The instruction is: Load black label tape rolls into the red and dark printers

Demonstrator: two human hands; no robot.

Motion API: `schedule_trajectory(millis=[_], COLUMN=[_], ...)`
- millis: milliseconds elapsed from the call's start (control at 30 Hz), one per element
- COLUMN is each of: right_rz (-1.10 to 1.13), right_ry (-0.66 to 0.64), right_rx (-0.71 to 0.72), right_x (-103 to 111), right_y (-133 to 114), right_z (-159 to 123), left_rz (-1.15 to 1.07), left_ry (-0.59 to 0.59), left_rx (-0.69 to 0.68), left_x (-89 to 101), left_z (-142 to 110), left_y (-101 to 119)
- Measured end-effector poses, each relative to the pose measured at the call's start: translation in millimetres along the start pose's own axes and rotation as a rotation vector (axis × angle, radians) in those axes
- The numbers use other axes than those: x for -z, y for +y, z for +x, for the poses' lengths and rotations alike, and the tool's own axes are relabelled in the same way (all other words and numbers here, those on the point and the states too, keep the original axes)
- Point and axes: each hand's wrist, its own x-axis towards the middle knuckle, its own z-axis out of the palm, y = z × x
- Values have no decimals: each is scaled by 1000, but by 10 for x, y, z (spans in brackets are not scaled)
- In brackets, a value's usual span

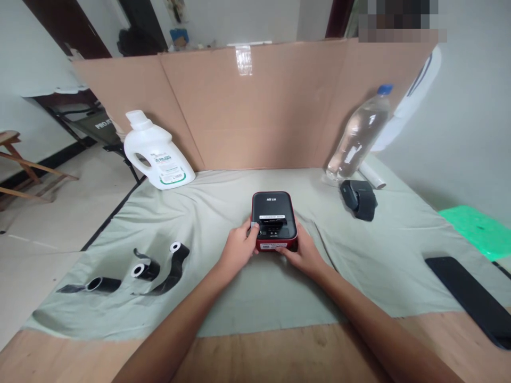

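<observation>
**Both hands locked on the black-and-red device (275,206)!**

And here we are, live on my feed from the head camera: the device sits before the middle of the cardboard panel (255,111), well apart from it, over the green cloth (271,303). Whether its base touches the cloth, I can't tell from here.

Look at that hold! The left hand (240,242) is clamped on the side nearest the panel's left end, thumb over the top edge. The right hand (304,254) is clamped on the opposite side, thumb against the near face, other fingers mostly hidden.

Now the relation I'm watching: the device lies squarely between the two hands, its long axis apparently pointing straight at the panel. Neither hand is nearer; both are touching, so by my judgement any turn or tilt is theirs to share.

Out wide, three black rolls (146,271) lie forward of the panel's left end, well apart from the left hand. A white jug (162,154) stands near that same end, a clear bottle (357,138) near the right.
</observation>
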Motion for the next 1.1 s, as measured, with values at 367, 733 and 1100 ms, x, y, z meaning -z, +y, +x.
schedule_trajectory(millis=[367,733,1100], right_rz=[20,35,36], right_ry=[-20,-10,-5], right_rx=[-36,-31,-27], right_x=[14,9,9], right_y=[4,-14,-14], right_z=[-13,-7,0], left_rz=[-254,-363,-275], left_ry=[-29,-82,95], left_rx=[150,224,-12], left_x=[72,98,79], left_z=[167,182,216], left_y=[-25,25,-99])
